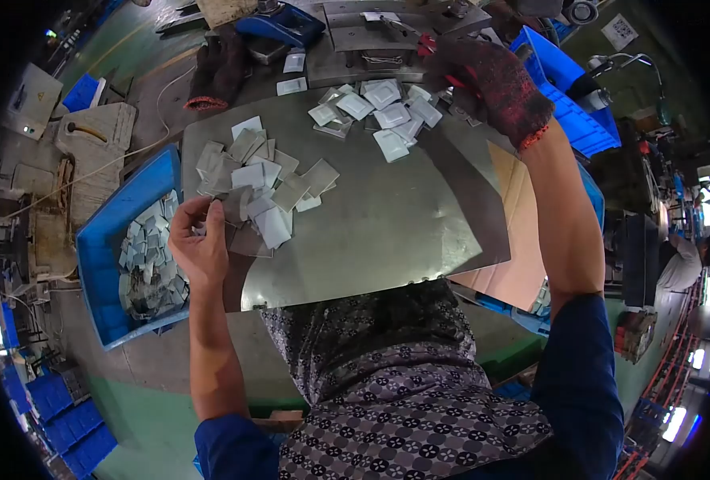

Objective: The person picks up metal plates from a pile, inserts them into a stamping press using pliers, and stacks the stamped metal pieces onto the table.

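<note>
My bare left hand [199,236] is at the left of the metal work surface [371,208], thumb and fingers pinched on the edge of a thin square metal plate [237,206]. Beside it lies a loose pile of similar grey square plates [268,180], some overlapping. My right hand [495,92], in a dark glove with red, reaches to the far right. It is closed around a plier-like tool [403,26] with red handles, whose tip is by a pale square piece [381,16] on a metal block. Pale pressed square pieces [391,114] lie heaped left of the glove.
A blue bin [92,256] full of small metal pieces stands at left. Another blue bin [575,116] stands behind my right wrist. An empty dark glove [217,70] lies at the back left. Cardboard [519,232] sits under my right forearm.
</note>
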`<state>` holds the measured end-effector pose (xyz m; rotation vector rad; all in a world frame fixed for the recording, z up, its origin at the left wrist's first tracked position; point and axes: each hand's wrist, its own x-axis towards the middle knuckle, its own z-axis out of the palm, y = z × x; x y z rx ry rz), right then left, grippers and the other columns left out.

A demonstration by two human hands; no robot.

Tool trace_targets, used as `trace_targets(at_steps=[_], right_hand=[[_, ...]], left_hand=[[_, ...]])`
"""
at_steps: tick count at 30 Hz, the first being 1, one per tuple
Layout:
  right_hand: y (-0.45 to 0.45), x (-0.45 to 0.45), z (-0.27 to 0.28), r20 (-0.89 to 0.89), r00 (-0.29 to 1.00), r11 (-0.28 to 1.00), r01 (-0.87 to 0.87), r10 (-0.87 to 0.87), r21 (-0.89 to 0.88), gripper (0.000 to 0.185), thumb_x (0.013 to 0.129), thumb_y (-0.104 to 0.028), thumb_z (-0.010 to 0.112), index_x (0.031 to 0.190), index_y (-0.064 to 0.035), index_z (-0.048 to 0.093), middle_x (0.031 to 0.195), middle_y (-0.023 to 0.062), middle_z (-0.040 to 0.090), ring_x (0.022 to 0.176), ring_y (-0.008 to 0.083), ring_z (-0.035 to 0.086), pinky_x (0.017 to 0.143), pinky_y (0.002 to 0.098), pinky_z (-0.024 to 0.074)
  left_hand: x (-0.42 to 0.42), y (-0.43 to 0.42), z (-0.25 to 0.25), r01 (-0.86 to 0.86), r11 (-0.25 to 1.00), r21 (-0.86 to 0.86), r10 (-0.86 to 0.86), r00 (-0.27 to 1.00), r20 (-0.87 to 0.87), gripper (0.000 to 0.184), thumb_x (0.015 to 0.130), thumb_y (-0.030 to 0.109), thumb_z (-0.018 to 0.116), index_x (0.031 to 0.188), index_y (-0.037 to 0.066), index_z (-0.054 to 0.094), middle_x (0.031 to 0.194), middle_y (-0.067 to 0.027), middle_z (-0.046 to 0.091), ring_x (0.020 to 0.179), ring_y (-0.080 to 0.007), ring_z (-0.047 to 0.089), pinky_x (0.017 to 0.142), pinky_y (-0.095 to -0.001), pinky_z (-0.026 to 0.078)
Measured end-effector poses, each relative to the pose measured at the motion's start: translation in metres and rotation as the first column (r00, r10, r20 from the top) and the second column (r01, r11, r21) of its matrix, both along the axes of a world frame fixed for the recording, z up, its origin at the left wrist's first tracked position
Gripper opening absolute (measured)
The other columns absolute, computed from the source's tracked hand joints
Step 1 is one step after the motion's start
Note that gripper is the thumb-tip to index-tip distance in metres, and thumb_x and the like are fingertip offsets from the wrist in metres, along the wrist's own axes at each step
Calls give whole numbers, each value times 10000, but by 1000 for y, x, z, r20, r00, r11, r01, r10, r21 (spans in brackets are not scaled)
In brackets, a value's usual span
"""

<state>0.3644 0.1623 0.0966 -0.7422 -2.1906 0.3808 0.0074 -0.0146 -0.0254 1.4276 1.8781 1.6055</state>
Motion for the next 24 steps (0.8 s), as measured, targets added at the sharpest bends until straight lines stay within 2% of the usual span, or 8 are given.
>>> trace_targets(at_steps=[4, 5, 7, 8, 11, 15, 19, 24], right_hand=[[-31, -35, 60, 299, 845, 417, 490, -442, -766, 259, 823, -6, 625, 1081, -21, 642, 1050, 126, 678, 977, 211, 654, 801, 318, 534], [-9, -5, 35, -3, 973, 482, 112, -231, -869, 190, 858, -47, 595, 1037, -23, 653, 967, 113, 681, 876, 198, 653, 785, 290, 525], [-2, 30, 9, -319, 948, 454, -285, 1, -844, 155, 893, -89, 565, 993, -26, 665, 884, 100, 684, 776, 185, 653, 769, 262, 517], [-13, 37, 3, 20, 996, 902, -71, 88, -426, 172, 890, -64, 557, 1020, -48, 669, 946, 121, 682, 878, 218, 651, 813, 280, 514], [-49, 34, -16, 138, 968, 966, -184, 210, -179, 244, 871, -26, 578, 1090, -90, 665, 1100, 182, 651, 1051, 308, 624, 874, 324, 510], [-99, 16, -36, -250, 940, 347, -160, -230, -924, 358, 805, 72, 625, 1116, -104, 642, 1142, 150, 626, 903, 223, 662, 778, 321, 537], [-114, 2, -52, -257, 963, 626, -249, 79, -739, 282, 844, 24, 607, 1117, -48, 627, 1028, 126, 644, 813, 163, 650, 700, 280, 533], [-113, -1, -44, -289, 947, 155, -267, -139, -951, 374, 894, -203, 606, 1124, 89, 573, 938, 117, 646, 787, 177, 640, 655, 252, 515]], left_hand=[[0, 1, 0, 4, 1000, -2, -4, 1000, -6, 166, 840, 135, 698, 926, 1, 649, 787, 6, 632, 673, -46, 492, 625, -202, 410], [-1, 0, 0, 7, 1000, -15, -6, 1000, 8, 165, 841, 133, 697, 924, 1, 648, 784, 5, 628, 673, -47, 492, 626, -203, 411], [-1, 1, -1, 8, 1000, -3, -8, 1000, 3, 165, 838, 130, 699, 929, 2, 647, 784, 4, 625, 674, -49, 491, 627, -205, 411], [-2, 0, -1, 3, 1000, 6, -3, 1000, -3, 166, 835, 127, 700, 933, 4, 647, 783, 3, 623, 675, -52, 490, 629, -207, 411], [1, -1, 4, -11, 1000, -2, 11, 999, -31, 211, 808, 135, 721, 965, 15, 649, 803, -19, 640, 686, -76, 522, 665, -226, 433], [15, 0, 25, 104, 993, -50, -116, 903, -414, 297, 709, 128, 753, 984, 64, 663, 928, -66, 683, 873, -220, 605, 787, -332, 472], [42, 15, 37, 246, 966, -76, -243, 776, -582, 373, 663, 178, 766, 1010, 85, 665, 939, -71, 676, 943, -288, 588, 837, -384, 461], [52, 21, 38, 307, 937, -169, -327, 591, -738, 304, 671, 150, 738, 959, 84, 666, 873, -49, 680, 854, -249, 611, 780, -361, 471]])
